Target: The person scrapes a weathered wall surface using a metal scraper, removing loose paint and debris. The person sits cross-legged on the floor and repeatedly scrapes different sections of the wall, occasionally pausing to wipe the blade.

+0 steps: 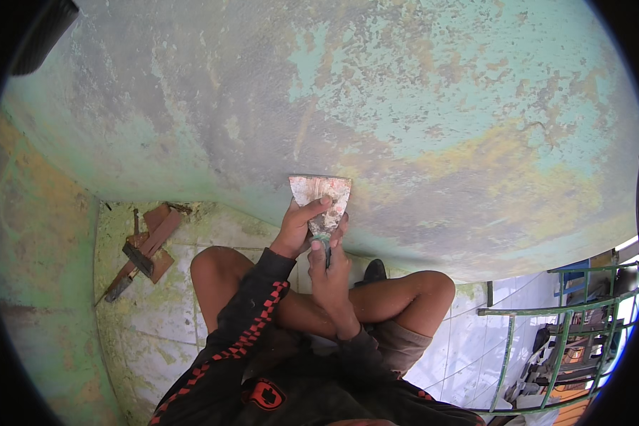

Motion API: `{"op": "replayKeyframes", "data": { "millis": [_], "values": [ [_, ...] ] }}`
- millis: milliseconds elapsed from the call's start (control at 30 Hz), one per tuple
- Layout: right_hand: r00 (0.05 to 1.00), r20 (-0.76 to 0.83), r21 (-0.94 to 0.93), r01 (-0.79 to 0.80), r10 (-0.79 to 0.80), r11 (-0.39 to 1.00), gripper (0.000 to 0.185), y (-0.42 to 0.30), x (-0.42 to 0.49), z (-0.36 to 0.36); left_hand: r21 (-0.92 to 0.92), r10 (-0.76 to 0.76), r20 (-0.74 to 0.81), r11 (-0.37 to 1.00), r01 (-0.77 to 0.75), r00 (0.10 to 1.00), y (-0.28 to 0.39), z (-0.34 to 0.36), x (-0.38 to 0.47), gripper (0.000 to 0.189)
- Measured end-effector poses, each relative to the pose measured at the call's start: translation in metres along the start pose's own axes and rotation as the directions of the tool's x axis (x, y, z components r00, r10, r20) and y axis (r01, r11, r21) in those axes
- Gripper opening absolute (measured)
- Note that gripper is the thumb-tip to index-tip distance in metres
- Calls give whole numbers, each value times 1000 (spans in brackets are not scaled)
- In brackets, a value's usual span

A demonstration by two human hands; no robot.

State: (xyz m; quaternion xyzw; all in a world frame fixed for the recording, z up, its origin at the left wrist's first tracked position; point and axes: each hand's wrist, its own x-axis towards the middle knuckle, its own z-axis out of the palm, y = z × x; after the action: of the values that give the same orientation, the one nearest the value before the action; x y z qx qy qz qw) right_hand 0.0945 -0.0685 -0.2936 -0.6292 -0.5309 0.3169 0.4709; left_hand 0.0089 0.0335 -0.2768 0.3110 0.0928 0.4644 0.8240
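A broad paint scraper (327, 186), its blade crusted with white and reddish paint, points up at the wall in front of me. My right hand (330, 266) is wrapped around its green handle. With the thumb across the blade's face, my left hand (296, 226) steadies the scraper from the left side. The blade's edge appears to meet the wall (255, 133), where grey, yellow and mint-green patches show through worn paint. Whether the edge presses on the surface is hard to tell.
On the tiled floor (160, 341), speckled with paint debris, lie brown sandpaper-like pieces (162, 229) and another scraper (138, 261) in the left corner. A side wall (48, 298) closes off the left. Green metal bars (559, 351) stand at right, with assorted items behind them.
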Motion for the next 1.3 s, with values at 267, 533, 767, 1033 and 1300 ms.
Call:
{"op": "replayKeyframes", "data": {
  "millis": [267,533,767,1033,1300],
  "values": [
    [964,-118,30,243,-238,970,37,-14,10,5,4,94,43,996,-94,995,13,13,3,33],
    [968,-62,-92,237,-243,967,32,-12,4,-1,-16,72,-3,997,-72,997,2,0,-2,43],
    [983,-65,-41,170,-173,985,33,-8,6,1,-17,59,-32,998,-60,998,5,8,-1,41],
    [960,-52,-47,274,-276,961,32,-15,10,-3,-66,107,62,992,-103,992,14,14,0,31],
    [982,-98,21,162,-159,987,35,-21,3,3,-61,77,42,995,-74,996,3,1,1,31]
  ]
}}
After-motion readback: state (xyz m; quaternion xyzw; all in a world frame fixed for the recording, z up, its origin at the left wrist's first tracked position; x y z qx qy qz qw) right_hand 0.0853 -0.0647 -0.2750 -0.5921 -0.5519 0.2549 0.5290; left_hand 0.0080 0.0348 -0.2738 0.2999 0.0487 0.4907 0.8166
